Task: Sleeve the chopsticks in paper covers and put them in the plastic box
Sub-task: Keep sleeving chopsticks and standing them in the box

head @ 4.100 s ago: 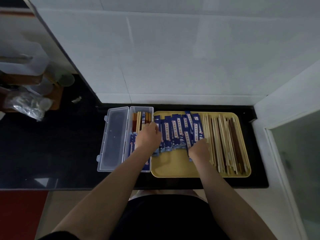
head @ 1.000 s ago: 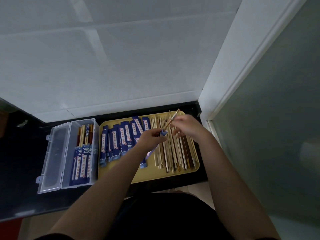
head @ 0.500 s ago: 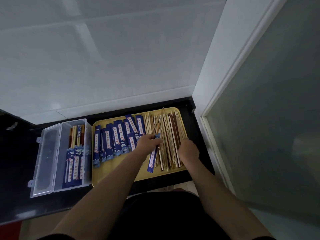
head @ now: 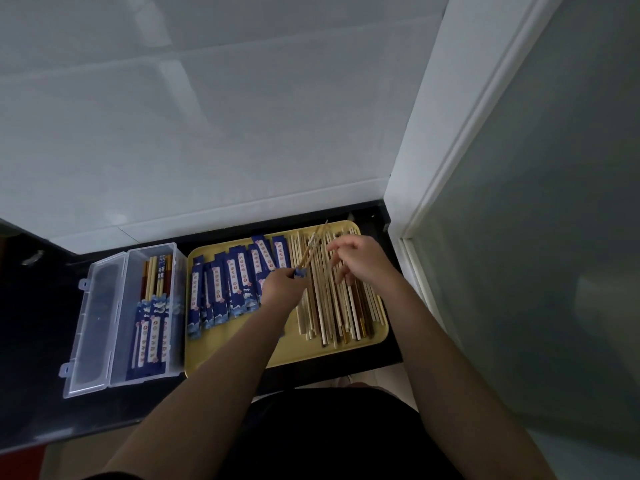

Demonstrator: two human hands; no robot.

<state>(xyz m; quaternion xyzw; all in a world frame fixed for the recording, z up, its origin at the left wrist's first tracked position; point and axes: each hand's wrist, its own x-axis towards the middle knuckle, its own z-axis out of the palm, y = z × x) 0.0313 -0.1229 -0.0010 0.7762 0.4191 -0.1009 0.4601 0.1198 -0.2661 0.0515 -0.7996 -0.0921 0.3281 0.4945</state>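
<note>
Occupying the right end of a black bench, a yellow tray sat hemmed by a white tiled wall behind and a white door frame close on its right; its near edge ran along the bench's front lip. Just beside the tray's left rim stood a clear plastic box, its hinged lid laid flat to the left, with open dark bench beyond it. Inside the box lay sleeved chopsticks, bare ends pointing toward the wall. On the tray's left half lay a row of blue paper covers; on its right half, a spread of loose chopsticks in pale and brown wood. The left hand hovered over the tray's middle, fingers curled round a blue paper cover from which a pair of chopsticks projected up and away, tilted to the right. The right hand was raised above the loose chopsticks, fingers spread and relaxed, grasping nothing, just beside the projecting pair.
</note>
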